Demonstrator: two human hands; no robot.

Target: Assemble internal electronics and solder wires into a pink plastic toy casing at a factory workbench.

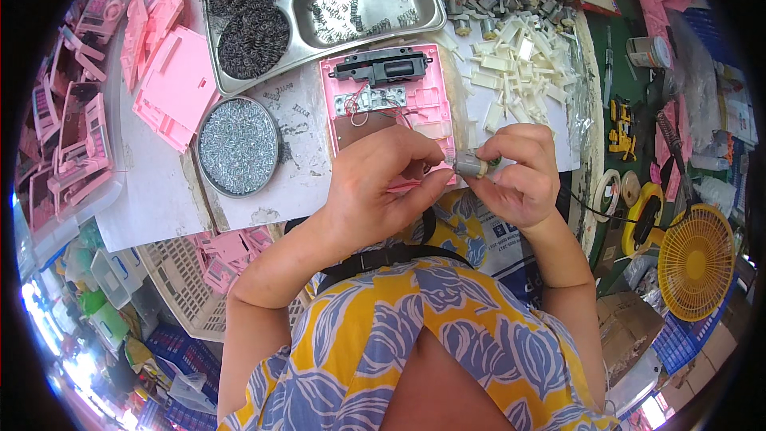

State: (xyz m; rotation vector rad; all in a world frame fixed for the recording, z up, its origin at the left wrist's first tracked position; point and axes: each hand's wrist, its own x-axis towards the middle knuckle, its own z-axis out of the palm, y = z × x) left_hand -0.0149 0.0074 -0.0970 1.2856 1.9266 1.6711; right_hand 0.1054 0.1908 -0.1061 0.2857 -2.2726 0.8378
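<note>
My right hand [523,174] pinches a small silver cylindrical motor [471,163] between thumb and fingers, just past the near right corner of an open pink plastic case [435,100]. Beside it, my left hand [387,179] is closed in a pinch at the motor's left end. Whatever lies between its fingertips is too small to make out. Inside the case sit a black plastic mechanism [381,68], a grey strip with contacts [371,101] and thin wires. My left hand covers the near left part of the case.
Left of the case stands a round tin of small screws [238,146]. A metal tray [311,52] of dark springs lies beyond. White plastic parts [519,64] and more motors [488,28] are heaped at right. Pink panels [177,84] lie at left; a yellow fan [696,262] stands far right.
</note>
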